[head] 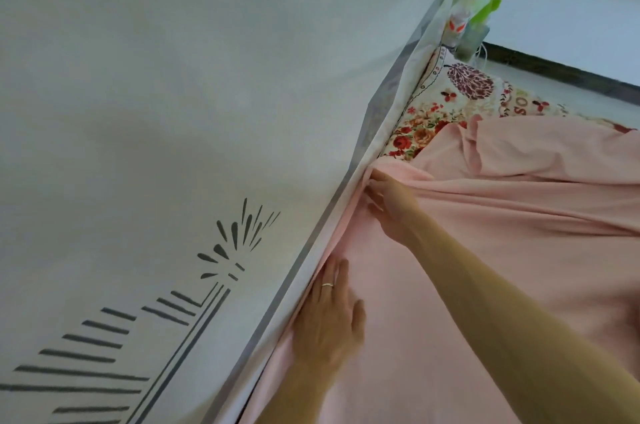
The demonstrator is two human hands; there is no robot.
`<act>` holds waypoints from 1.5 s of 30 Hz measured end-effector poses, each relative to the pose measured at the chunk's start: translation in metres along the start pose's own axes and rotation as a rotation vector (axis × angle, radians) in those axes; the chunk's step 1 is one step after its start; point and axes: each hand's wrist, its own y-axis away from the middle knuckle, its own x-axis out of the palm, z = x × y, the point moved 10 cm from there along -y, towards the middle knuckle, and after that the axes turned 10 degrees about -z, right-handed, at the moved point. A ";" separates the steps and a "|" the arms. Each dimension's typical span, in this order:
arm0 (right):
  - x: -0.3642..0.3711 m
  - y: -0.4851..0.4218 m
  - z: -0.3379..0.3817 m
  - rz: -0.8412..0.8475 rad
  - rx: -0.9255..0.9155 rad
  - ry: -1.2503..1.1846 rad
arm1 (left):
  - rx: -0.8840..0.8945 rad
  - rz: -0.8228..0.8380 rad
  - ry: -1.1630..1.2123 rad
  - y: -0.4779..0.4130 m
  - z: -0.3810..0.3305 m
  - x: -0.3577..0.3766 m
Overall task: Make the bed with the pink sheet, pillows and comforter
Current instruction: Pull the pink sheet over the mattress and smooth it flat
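Nearest, at about six o'clock in the view, the left hand [325,323] lay palm down on the pink sheet [485,302]. Its fingers were straight and close together, the thumb was spread toward three o'clock, and one finger wore a ring [327,284]. Its outer edge ran along the seam where the bed met the wall [173,77]. It was probably pinning the smoothed stretch so the cloth would not creep back out of the gap.

Beyond it, toward twelve o'clock from the left hand, the right hand [393,207] reached in from four o'clock on a long bare forearm. Its fingers were curled on a gathered bunch of the sheet's edge, right at the wall. Folds fanned from that grip toward three o'clock, so the hand seemed to be drawing slack to the wall side to tuck it down.

The sheet covered the near and middle bed, flat at six o'clock and rumpled toward two o'clock. Farther on, at about one o'clock, it stopped short and left floral-printed fabric [426,125] bare; whether that was the mattress or a cover could not be told. In the far corner some green and white items [478,15] hung blurred. No pillows or comforter showed, so the work looked early. A grey line decal [138,337] marked the wall at eight o'clock.
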 end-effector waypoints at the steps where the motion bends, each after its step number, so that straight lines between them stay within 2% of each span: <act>1: 0.002 -0.004 -0.002 0.045 -0.062 0.133 | -0.029 0.016 0.036 0.000 0.006 0.006; 4: -0.001 -0.019 -0.004 0.077 -0.333 0.648 | -0.110 0.022 0.266 -0.008 0.017 0.018; 8: 0.001 -0.026 -0.020 0.083 -0.486 1.347 | -0.260 -0.016 0.527 -0.026 0.026 0.029; 10: 0.008 -0.020 -0.024 0.067 -0.552 1.555 | -0.350 0.019 0.550 -0.032 0.028 0.037; 12: 0.010 -0.021 -0.027 -0.005 -0.564 1.664 | -0.446 0.085 0.506 -0.036 0.032 0.047; 15: 0.004 -0.028 -0.020 -0.155 -0.521 1.660 | -0.483 0.156 0.386 -0.042 0.033 0.057; 18: -0.007 -0.034 -0.017 -0.289 -0.469 1.584 | -0.475 0.134 0.328 -0.046 0.027 0.052; 21: -0.009 -0.039 -0.025 -0.283 -0.406 1.444 | -0.502 0.105 0.310 -0.047 0.021 0.039; 25: -0.012 -0.037 -0.017 -0.208 -0.394 1.269 | -0.497 0.067 0.141 -0.041 0.015 0.025; 30: -0.016 -0.018 0.004 -0.298 -0.418 1.314 | -0.508 0.042 0.162 -0.045 -0.006 0.008; 33: -0.016 -0.009 0.011 -0.308 -0.327 1.324 | -0.523 0.075 0.191 -0.048 -0.003 -0.001; 37: -0.015 -0.001 0.010 -0.300 -0.228 1.348 | -0.376 0.023 0.040 -0.045 -0.015 -0.016; 41: -0.013 0.003 0.014 -0.257 -0.268 1.396 | -0.275 -0.069 -0.083 -0.044 -0.028 -0.026; 45: -0.022 0.006 0.032 -0.293 -0.373 1.341 | -0.138 -0.108 -0.076 -0.042 -0.049 -0.027</act>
